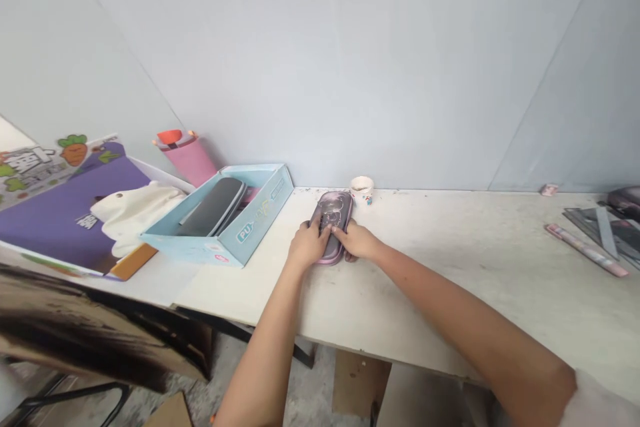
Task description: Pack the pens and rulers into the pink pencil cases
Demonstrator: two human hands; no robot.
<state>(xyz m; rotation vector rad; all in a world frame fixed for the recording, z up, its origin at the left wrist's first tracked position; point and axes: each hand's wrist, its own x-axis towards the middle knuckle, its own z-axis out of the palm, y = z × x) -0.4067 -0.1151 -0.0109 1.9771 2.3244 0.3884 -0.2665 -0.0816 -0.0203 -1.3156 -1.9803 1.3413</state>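
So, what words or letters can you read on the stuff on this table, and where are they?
"PU": big letters on the side of the light-blue box.
Dark characters on the carrot card: too blurred to read.
White characters on the purple panel: too blurred to read.
Small print farther along the box's side: too small to read.

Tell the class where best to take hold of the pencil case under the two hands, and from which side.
Grip the pencil case by its two long sides near the middle, coming from the near end, as the left hand and right hand are placed. It lies flat on the bench, long and narrow with rounded ends, so its long edges probably give the surest hold.
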